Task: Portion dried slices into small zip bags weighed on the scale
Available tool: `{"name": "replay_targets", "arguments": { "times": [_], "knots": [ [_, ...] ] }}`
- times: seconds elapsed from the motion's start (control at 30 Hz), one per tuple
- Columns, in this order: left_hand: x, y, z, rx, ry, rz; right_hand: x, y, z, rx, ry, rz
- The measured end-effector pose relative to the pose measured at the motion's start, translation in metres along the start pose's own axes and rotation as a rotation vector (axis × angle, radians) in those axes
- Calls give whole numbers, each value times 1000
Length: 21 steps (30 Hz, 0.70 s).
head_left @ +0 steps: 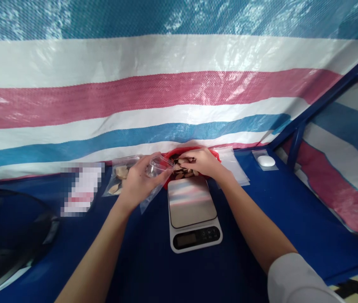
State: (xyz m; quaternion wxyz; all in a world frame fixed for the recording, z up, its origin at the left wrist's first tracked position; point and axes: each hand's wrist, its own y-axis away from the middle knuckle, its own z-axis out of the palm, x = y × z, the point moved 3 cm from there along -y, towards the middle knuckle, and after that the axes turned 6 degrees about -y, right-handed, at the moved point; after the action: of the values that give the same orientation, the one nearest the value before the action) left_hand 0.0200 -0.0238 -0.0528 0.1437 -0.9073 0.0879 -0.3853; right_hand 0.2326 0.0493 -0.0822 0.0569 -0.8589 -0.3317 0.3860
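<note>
My left hand is closed on a clear plastic bag, whose mouth faces the red container. Curled fingers of my right hand grip some dark-edged dried slices inside the red container; the fingertips are partly hidden among the pieces. Just in front of that container lies a white kitchen scale with a shiny metal plate and a dark control panel. Nothing rests on its plate. To the left of my left hand, another clear bag holds several pale dried pieces.
Flat clear bags lie right of the red container. Farther right, a white oval object sits on a small clear packet. A blurred-out packet and a dark round object are at left. Striped sheeting backs the blue table.
</note>
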Motion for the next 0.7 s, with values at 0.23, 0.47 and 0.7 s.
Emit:
{"name": "replay_targets", "arguments": {
  "times": [0.23,0.47,0.7],
  "knots": [
    [5,1,3,-16,37,21,-2,1,-8,-7,-24,20],
    [8,1,6,-45,9,73,0,4,-26,67,-143,-12],
    [5,4,19,-90,6,114,-23,7,-43,75,-240,-102]
  ]
}}
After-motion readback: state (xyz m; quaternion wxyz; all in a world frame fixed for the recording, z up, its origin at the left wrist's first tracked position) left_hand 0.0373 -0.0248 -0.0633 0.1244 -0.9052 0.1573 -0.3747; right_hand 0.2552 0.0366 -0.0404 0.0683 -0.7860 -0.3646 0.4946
